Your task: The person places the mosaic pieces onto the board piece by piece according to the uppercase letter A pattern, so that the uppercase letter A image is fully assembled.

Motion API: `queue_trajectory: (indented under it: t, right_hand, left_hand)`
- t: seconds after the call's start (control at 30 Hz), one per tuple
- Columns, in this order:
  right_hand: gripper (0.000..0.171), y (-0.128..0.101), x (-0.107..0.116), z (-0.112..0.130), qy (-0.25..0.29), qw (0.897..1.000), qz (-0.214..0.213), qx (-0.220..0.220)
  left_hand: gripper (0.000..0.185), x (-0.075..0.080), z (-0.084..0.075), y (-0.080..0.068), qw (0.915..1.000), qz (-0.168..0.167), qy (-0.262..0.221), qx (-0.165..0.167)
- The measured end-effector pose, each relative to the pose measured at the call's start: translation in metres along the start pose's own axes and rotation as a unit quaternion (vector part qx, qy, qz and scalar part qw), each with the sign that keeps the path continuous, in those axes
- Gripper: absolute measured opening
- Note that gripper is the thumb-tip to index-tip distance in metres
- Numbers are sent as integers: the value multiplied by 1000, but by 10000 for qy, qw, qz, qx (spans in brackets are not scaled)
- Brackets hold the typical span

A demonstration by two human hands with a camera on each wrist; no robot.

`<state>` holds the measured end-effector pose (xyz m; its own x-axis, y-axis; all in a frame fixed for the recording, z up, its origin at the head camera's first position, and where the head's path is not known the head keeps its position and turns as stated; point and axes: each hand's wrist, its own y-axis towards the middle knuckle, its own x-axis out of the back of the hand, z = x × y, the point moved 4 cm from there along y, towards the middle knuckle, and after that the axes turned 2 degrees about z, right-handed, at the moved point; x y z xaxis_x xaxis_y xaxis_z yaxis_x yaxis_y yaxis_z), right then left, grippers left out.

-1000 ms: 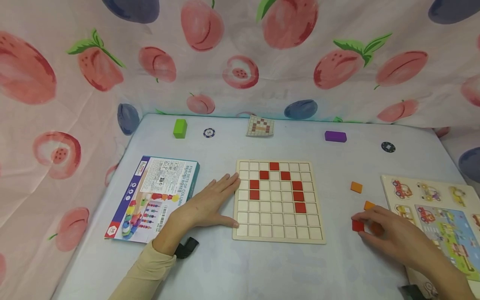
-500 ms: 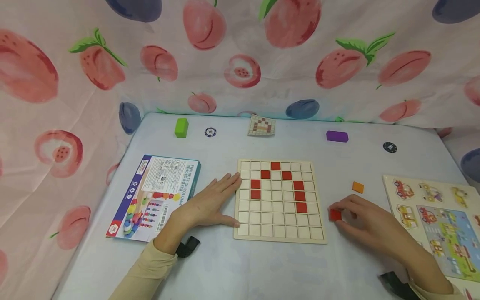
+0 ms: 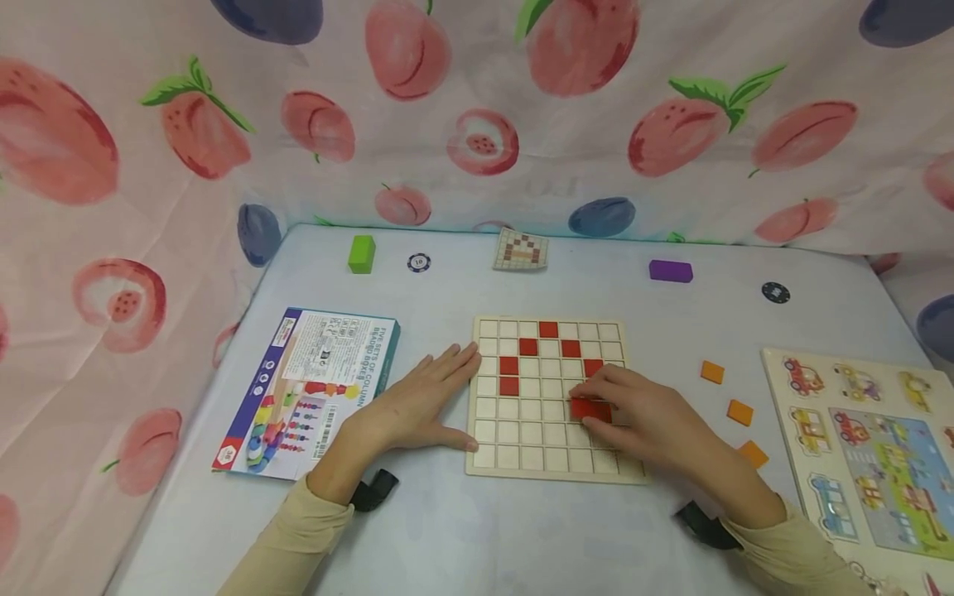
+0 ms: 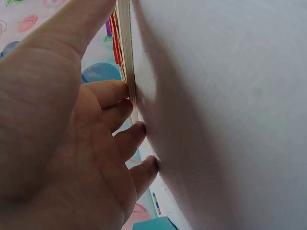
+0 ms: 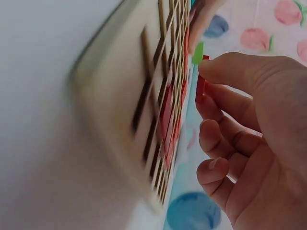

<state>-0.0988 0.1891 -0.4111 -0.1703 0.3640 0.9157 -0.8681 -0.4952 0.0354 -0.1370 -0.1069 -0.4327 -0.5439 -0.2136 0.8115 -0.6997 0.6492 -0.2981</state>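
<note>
Evenly and softly lit from above in the head view, bright without glare; only faint shadows beneath the hands and at the near edge of the pale wooden grid board [image 3: 555, 472]. Mild barrel distortion at the edges, bending the peach-printed fabric backdrop [image 3: 477, 116]. Slightly soft overall, small print unreadable. In the left wrist view, dimmer, with the palm in shade and a grey shadow across the pale blue tabletop [image 4: 230, 115]. In the right wrist view, heavily motion-blurred on the board, sharper on the fingers.
</note>
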Motion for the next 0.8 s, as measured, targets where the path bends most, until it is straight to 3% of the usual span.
queue_trajectory:
  t: [0.27,0.5,0.8]
  right_hand:
    - [28,32,-12,27,-23,9996,159,245]
    - [32,51,-34,48,-324,9975,602,205]
    - [22,60,-37,56,-374,9979,397,352]
  left_hand:
    - [119,0,1,1,10000,-18,27,19]
    - [118,-2,2,1,10000,-10,15,4]
    - [118,0,1,0,10000,-8,54,-32]
